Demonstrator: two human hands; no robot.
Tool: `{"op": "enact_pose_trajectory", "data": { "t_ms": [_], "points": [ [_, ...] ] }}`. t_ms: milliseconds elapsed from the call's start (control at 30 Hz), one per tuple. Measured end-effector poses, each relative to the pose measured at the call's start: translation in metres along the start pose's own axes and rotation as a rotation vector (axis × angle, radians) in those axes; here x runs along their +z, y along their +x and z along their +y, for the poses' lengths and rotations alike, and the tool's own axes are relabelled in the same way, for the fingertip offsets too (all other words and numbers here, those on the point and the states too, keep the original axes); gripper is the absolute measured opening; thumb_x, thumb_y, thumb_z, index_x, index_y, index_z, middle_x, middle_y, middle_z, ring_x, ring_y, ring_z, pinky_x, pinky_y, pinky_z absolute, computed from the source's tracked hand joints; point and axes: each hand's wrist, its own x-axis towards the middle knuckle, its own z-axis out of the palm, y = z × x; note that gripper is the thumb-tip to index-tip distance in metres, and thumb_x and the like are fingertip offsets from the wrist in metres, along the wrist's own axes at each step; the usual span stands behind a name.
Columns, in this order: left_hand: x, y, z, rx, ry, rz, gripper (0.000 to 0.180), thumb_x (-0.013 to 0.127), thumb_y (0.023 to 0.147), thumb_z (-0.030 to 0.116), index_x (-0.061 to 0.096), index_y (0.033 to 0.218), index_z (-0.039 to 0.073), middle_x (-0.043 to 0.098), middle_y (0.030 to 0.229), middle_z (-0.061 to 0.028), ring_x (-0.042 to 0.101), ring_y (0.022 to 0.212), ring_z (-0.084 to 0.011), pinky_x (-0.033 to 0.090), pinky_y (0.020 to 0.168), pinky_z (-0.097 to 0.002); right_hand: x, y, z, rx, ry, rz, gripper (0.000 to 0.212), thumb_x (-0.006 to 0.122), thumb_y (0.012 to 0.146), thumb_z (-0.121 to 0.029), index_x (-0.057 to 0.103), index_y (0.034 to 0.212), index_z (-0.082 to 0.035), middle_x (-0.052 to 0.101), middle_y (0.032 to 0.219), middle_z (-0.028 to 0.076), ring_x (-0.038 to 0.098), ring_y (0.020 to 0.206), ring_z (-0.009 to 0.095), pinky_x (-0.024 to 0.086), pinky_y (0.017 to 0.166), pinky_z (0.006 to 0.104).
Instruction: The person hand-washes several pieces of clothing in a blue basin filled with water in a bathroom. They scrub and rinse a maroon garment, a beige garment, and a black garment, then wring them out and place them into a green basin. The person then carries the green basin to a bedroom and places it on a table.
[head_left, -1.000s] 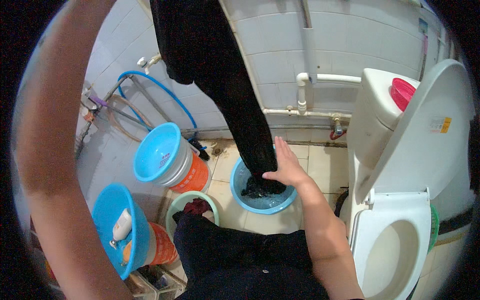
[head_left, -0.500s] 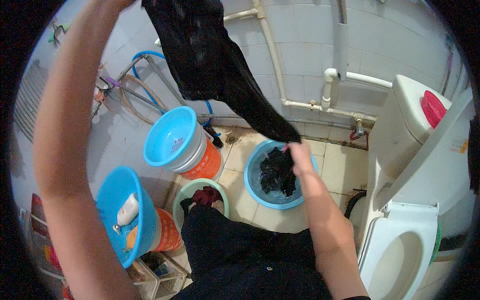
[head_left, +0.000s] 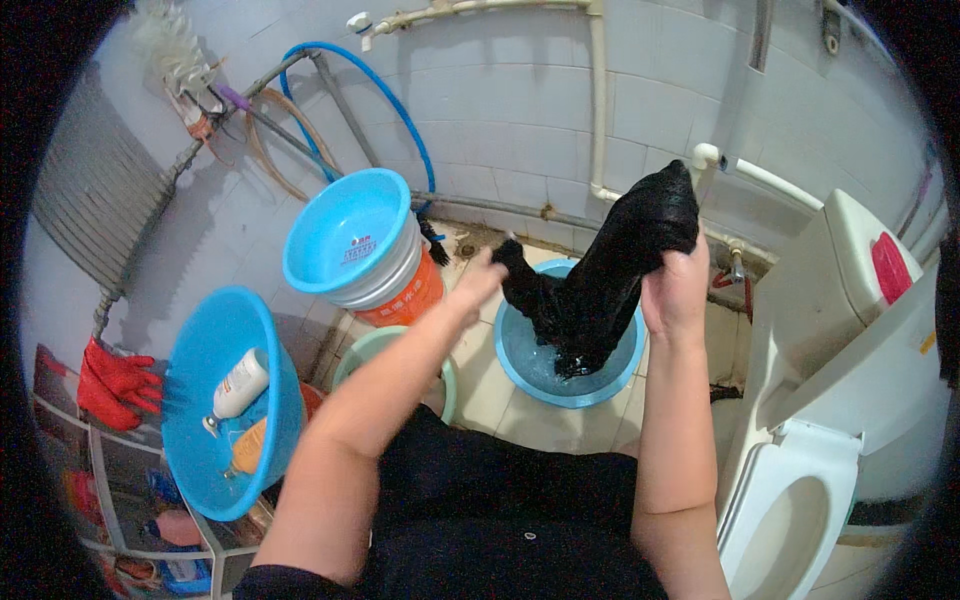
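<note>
A wet black garment (head_left: 612, 265) hangs between my hands, its lower part dipping into the water of a light blue basin (head_left: 560, 394) on the floor. My right hand (head_left: 677, 292) grips a raised, bunched part of it at the basin's right side. Left of the basin, my left hand (head_left: 481, 284), slightly blurred, is closed on a narrower end of the garment. The exact shape of the garment is hard to tell, as it is folded and bunched. A pale green basin (head_left: 447, 395) stands to the left, partly covered by my left forearm.
A blue basin (head_left: 340, 238) sits on an orange and white bucket (head_left: 411, 297). Nearer left, a larger blue basin (head_left: 190, 430) holds a white bottle (head_left: 240, 384) and a yellowish one. Red gloves (head_left: 115, 384) hang over a rack. The toilet (head_left: 800, 510) stands at right, lid raised.
My left hand has come down from high at upper left to beside the basin. The garment, stretched upward before, now hangs lower into the basin. My right hand has risen and moved right.
</note>
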Motion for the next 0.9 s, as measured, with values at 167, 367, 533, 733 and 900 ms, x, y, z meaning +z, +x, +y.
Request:
{"op": "enact_pose_trajectory", "data": {
  "t_ms": [167,367,533,733,900],
  "points": [
    [0.034,-0.009,-0.064,-0.116,0.038,-0.139,0.049,0.051,0.078,0.003,0.041,0.126,0.005,0.056,0.094,-0.0085,0.053,0.082,-0.0182,0.043,0.078,-0.0285,-0.027,-0.011,0.058,0.211,-0.444,0.112,0.05,0.045,0.072,0.011,0.044,0.121,-0.001,0.055,0.106,0.009,0.054,0.097,0.022,0.043,0.086,0.0331],
    [0.018,-0.032,-0.057,-0.118,-0.378,-0.075,0.06,0.055,0.083,0.014,0.026,0.135,0.006,0.045,0.116,-0.0105,0.046,0.105,-0.0203,0.039,0.09,-0.0354,-0.133,-0.042,0.154,0.204,-1.418,-0.179,0.066,0.05,0.061,0.006,0.05,0.123,-0.015,0.057,0.104,0.018,0.053,0.099,0.037,0.04,0.092,0.0372],
    [-0.021,-0.028,-0.028,-0.092,-0.976,-0.006,0.053,0.054,0.084,0.015,0.031,0.131,0.005,0.044,0.112,-0.0087,0.047,0.102,-0.0187,0.041,0.084,-0.0321,-0.114,-0.085,0.22,0.568,-1.86,-0.39,0.069,0.057,0.062,0.0,0.049,0.123,-0.032,0.03,0.137,0.009,0.024,0.126,0.035,0.022,0.097,0.0609],
    [-0.032,-0.004,-0.029,-0.274,-1.029,0.23,0.042,0.051,0.087,0.017,0.038,0.125,0.006,0.044,0.106,-0.0058,0.048,0.091,-0.0158,0.042,0.077,-0.0299,-0.152,-0.118,0.304,0.876,-2.054,-0.564,0.078,0.068,0.062,-0.018,0.037,0.132,-0.038,0.003,0.148,0.01,0.0,0.135,0.037,0.001,0.095,0.0713],
    [-0.035,-0.005,-0.03,-0.399,-1.097,0.228,0.038,0.051,0.086,0.016,0.042,0.122,0.008,0.046,0.102,-0.0027,0.048,0.085,-0.0144,0.041,0.07,-0.0264,-0.2,-0.123,0.321,0.813,-2.079,-0.815,0.087,0.071,0.061,-0.027,0.028,0.137,-0.033,0.003,0.147,0.014,0.002,0.133,0.041,0.002,0.099,0.0672]
  ]
}}
